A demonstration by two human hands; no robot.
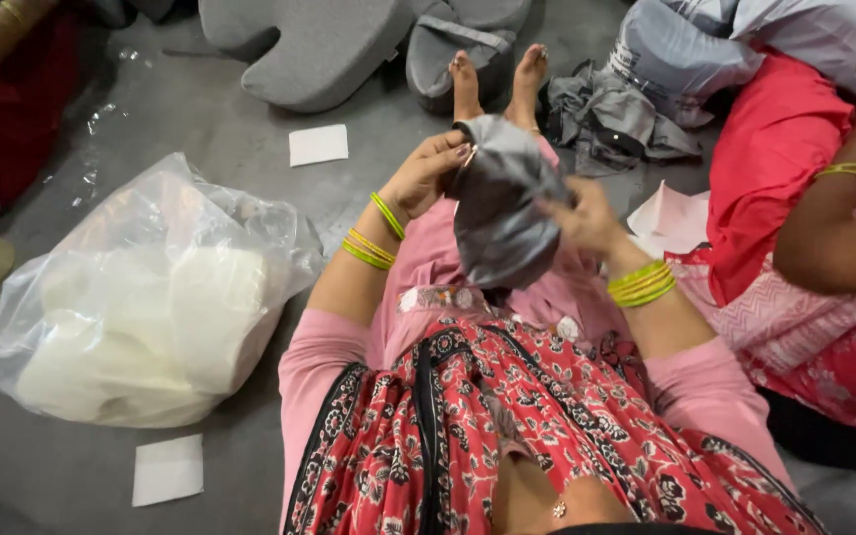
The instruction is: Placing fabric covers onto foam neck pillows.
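Note:
I sit on the floor with my legs stretched out, and both hands hold a grey fabric cover (497,203) above my lap. My left hand (426,173) grips its upper left edge with the fingers curled over the top. My right hand (582,218) pinches the cover's right side. The fabric hangs bunched between them and hides part of my pink trousers. Green and yellow bangles circle both wrists. My bare feet (497,84) show beyond the cover.
A large clear plastic bag (146,297) of white foam pieces lies to my left. Grey shaped cushions (309,50) and crumpled grey covers (611,119) sit ahead. White paper slips (317,145) lie on the grey floor. Another person's arm (829,233) rests at the right; a further person sits top left.

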